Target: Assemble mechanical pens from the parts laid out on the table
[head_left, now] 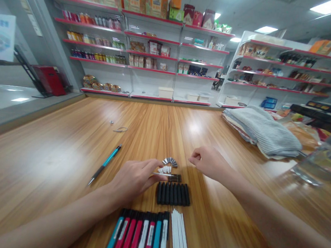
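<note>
Teal and crimson pens [138, 235]: a side-by-side row at 6 o'clock, nearest the body, on the wooden worktop [44, 174].
White sticks [179, 240]: a tight bundle just right of the pens.
Black pen barrels [172, 194]: a neat row just beyond the sticks, at 12 o'clock from them.
Left hand [134, 178]: nearly closed, thumb and fingers seeming to pinch a thin pale rod [164, 174] above short dark pieces [175, 178].
Right hand [204, 161]: curled loosely at 1 o'clock, holding nothing visible, nearest the metal tips.
Metal tips [169, 162]: fanned out at 12 o'clock, small white pieces [165, 170] just in front.
Teal mechanical pencil [105, 163]: lying at an angle at 11 o'clock, well left of the rows.
Thin loop [120, 129]: farther out at 11 o'clock, beside a tiny metal bit [111, 122].
Folded grey cloth [262, 130]: at 2 o'clock.
Glass jar [324, 160]: blurred, at 3 o'clock.
Red-edged white shelves [173, 73]: far off at 12 o'clock, stocked with packaged goods.
</note>
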Tool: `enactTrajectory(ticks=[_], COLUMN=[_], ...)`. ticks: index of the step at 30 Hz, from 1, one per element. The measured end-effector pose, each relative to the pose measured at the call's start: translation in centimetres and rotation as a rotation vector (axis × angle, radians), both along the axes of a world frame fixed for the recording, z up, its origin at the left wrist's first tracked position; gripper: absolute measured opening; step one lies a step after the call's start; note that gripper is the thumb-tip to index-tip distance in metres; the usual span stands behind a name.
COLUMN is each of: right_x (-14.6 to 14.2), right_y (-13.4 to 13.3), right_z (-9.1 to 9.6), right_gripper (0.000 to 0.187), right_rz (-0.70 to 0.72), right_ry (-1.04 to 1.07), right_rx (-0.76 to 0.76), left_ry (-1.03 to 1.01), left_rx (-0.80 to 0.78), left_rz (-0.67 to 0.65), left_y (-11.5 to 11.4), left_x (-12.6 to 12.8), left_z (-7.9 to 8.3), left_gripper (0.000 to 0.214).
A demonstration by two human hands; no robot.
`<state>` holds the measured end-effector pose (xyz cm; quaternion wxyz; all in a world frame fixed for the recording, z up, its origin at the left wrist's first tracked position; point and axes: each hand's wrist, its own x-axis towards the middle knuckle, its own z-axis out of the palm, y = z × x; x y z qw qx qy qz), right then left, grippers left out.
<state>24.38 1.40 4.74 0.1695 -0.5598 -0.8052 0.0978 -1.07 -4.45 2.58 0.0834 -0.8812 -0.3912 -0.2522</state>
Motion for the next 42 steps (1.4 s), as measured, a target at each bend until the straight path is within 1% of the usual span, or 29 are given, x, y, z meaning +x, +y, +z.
enactTrajectory(ticks=[2, 4, 6, 10, 15, 19, 21, 23, 24, 26, 28, 30, 33, 37, 40, 42], right_x=[0.8, 1.2, 1.2, 0.6, 0.1, 0.2, 0.1, -0.2, -0.4, -1.2, -2.1, -3.0, -4.0, -4.7, -5.0, -5.0], right_y=[0.1, -0.1, -0.6, -1.7, -2.4, -2.5, -2.5, -2.6, -2.6, -3.0, -3.5, -4.0, -4.6, -5.0, -5.2, -5.2], right_z=[0.3, 0.7, 1.1, 1.4, 1.8, 2.0, 2.1, 2.3, 2.4, 2.6, 2.6, 2.3, 1.0, -0.7, -1.5, -1.9], right_gripper=[0.019, 0.018, 0.017, 0.018, 0.031, 0.027, 0.025, 0.026, 0.028, 0.032, 0.034, 0.032, 0.03, 0.028, 0.03, 0.032], right_rz=[-0.01, 0.008, 0.036, 0.101, 0.155, 0.192, 0.201, 0.202, 0.206, 0.231, 0.296, 0.379, 0.43, 0.385, 0.354, 0.354], right_ry=[-0.127, -0.175, -0.165, -0.091, -0.137, -0.136, -0.12, -0.063, -0.008, 0.142, 0.287, 0.413, 0.485, 0.532, 0.526, 0.515], right_rx=[-0.163, -0.256, -0.362, -0.615, -0.757, -0.883, -0.919, -0.882, -0.828, -0.671, -0.532, -0.454, -0.34, -0.229, -0.126, -0.026], left_ry=[0.002, 0.01, 0.035, 0.1, 0.106, 0.101, 0.092, 0.068, 0.048, -0.012, -0.099, -0.198, -0.311, -0.379, -0.375, -0.336], left_rx=[-0.014, -0.015, 0.007, 0.076, 0.09, 0.087, 0.083, 0.069, 0.057, 0.008, -0.078, -0.196, -0.396, -0.622, -0.712, -0.741], left_rz=[0.03, 0.029, 0.017, 0.031, 0.037, 0.04, 0.038, 0.033, 0.027, 0.002, -0.055, -0.102, -0.117, -0.202, -0.223, -0.186], left_y=[0.1, 0.2, 0.2, 0.2, 0.2, 0.3, 0.4, 0.3, 0.2, 0.0, -0.2, -0.3, -0.4, -0.3, -0.1, 0.2], left_x=[0.0, 0.0, 0.0, 0.0, -0.1, -0.2, -0.2, -0.2, -0.2, 0.0, 0.2, 0.4, 0.7, 1.0, 1.0, 0.8], left_z=[-0.1, -0.1, -0.1, -0.1, -0.2, -0.3, -0.4, -0.5, -0.5, -0.3, 0.0, 0.4, 0.9, 1.6, 2.2, 2.6], left_gripper=[0.034, 0.029, 0.026, 0.028, 0.028, 0.029, 0.029, 0.028, 0.028, 0.026, 0.023, 0.023, 0.032, 0.04, 0.042, 0.043])
